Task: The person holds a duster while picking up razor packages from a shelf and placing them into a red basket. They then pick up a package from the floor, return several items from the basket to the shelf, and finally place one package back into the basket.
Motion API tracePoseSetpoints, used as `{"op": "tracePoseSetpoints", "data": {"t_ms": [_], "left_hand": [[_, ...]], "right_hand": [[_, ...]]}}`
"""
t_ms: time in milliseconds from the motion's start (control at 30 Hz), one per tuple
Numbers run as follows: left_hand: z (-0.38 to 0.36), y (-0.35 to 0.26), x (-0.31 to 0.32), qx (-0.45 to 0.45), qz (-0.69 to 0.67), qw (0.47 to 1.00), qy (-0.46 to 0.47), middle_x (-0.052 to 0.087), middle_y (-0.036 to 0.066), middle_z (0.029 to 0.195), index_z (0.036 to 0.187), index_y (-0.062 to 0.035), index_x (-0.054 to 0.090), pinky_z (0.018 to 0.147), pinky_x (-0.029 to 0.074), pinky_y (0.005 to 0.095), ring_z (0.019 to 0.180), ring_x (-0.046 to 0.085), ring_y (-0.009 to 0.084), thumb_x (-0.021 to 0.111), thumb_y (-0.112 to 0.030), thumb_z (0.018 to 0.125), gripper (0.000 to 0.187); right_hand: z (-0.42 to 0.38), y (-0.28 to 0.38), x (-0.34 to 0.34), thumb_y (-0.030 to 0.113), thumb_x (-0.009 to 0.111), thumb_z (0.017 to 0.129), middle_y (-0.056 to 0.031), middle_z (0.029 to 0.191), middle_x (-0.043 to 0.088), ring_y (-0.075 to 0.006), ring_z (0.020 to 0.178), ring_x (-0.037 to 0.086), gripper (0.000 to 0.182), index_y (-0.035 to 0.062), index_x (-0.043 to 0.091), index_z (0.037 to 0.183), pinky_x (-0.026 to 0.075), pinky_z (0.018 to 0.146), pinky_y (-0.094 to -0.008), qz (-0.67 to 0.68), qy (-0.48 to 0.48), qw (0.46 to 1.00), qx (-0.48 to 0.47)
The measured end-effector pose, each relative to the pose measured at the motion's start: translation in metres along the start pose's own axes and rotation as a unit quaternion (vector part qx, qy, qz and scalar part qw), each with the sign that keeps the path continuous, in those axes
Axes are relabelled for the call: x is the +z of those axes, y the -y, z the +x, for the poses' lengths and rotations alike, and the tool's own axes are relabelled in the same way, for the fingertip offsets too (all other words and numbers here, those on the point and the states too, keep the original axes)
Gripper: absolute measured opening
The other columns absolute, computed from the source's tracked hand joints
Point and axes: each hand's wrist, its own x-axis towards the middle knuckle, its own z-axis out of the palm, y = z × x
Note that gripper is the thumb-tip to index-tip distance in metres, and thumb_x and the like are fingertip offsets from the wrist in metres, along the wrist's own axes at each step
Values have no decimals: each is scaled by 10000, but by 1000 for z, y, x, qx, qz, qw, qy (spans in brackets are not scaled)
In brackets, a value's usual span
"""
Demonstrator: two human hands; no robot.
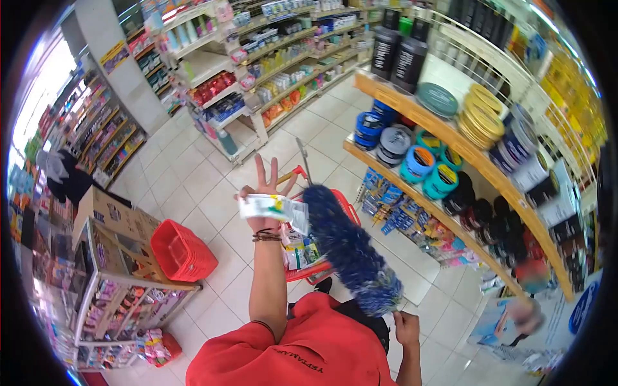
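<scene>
My left hand (261,187) is raised at the centre, two fingers stretched up, with a white packet (259,206) with yellow and green print held across the palm. Dark bracelets circle that wrist. Low on the right, my right hand (407,327) is closed at the lower end of a fluffy blue duster (351,248), which slants up and left beside the packet. Behind both is a red shopping basket (347,209), partly hidden by the duster. Several packaged goods (297,252) lie in it.
On the right, curved wooden-edged shelves (444,138) carry jars and tins. A stack of red baskets (183,251) stands left, by a wire rack (122,305) with a cardboard box (106,209). Stocked shelves (296,58) line the back. A person (64,174) in dark clothing is far left.
</scene>
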Motion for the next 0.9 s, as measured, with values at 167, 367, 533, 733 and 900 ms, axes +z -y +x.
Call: {"op": "tracePoseSetpoints", "data": {"t_ms": [167, 367, 533, 733, 900], "left_hand": [[21, -57, -35, 31, 11, 999, -43, 359, 70, 1619, 675, -261, 686, 1142, 107, 803, 1520, 243, 349, 667, -488, 876, 303], [22, -48, -30, -69, 147, 956, -246, 396, 163, 1579, 1105, -140, 582, 1186, 328, 510, 1432, 399, 293, 292, -543, 1064, 499], [46, -72, -49, 29, 52, 988, -145, 485, 111, 1496, 669, -172, 459, 1177, 253, 660, 1469, 339, 306, 267, -389, 1105, 524], [51, -101, -86, 19, 121, 985, -124, 535, 109, 1443, 747, -171, 500, 1170, 270, 634, 1472, 328, 290, 409, -372, 1065, 387], [30, -51, -107, -93, 190, 955, -209, 551, 136, 1433, 1205, -83, 600, 1112, 406, 554, 1388, 458, 290, 401, -334, 1075, 345]], "right_hand": [[12, 3, -5, 378, 559, 959, -169, 562, 553, -279, 505, 534, 484, -22, 613, 692, 395, 527, -427, -182, -55, 981, 37], [72, 83, 59, 279, 511, 1006, -80, 541, 487, -145, 521, 449, 475, -29, 526, 645, 349, 511, -363, 8, 39, 996, -75], [81, 41, 57, 238, 547, 981, -171, 545, 511, -265, 495, 466, 438, -59, 557, 660, 369, 538, -446, -103, 22, 993, -60], [59, 58, 28, 350, 482, 1049, -274, 633, 543, -456, 584, 493, 502, -19, 610, 734, 391, 572, -529, -220, -17, 974, -52], [86, 66, 64, 259, 502, 1036, -139, 604, 570, -228, 579, 484, 423, -51, 609, 770, 388, 559, -466, -11, -11, 997, -71]]}}
